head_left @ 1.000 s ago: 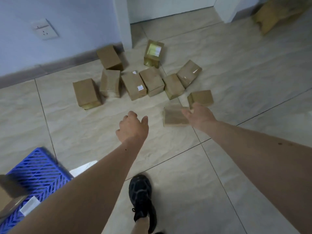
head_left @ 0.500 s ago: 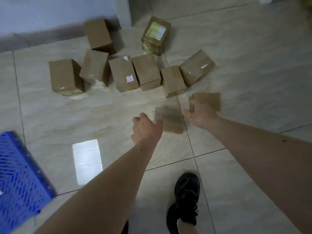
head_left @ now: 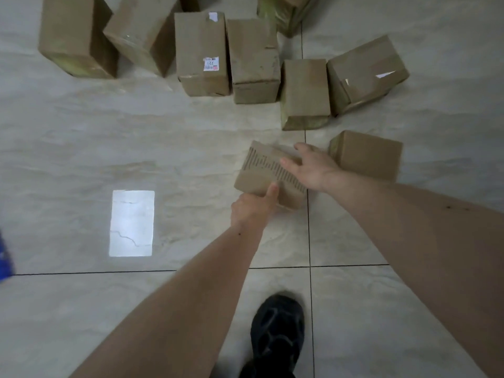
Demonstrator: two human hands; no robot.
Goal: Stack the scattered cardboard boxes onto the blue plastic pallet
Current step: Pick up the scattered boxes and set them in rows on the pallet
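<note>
The left hand [head_left: 252, 207] grips the near edge of a printed cardboard box [head_left: 268, 174] on the floor [head_left: 191, 148], thumb on top; the right hand [head_left: 313, 170] presses its far side, fingers spread, likely to lift it two-handed. Other boxes [head_left: 253, 58] lie beyond; the blue pallet [head_left: 4, 257] shows only at the left edge.

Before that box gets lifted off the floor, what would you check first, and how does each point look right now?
1. Left hand grips the near edge of the printed box: ok.
2. Right hand lies on the box's top and far side: ok.
3. Box apart from the plain box beside it: ok.
4. Black shoe stands back from the box: ok.
5. Blue pallet only a sliver at the left edge; free space on it: cannot tell.
6. Box's weight: cannot tell.
</note>
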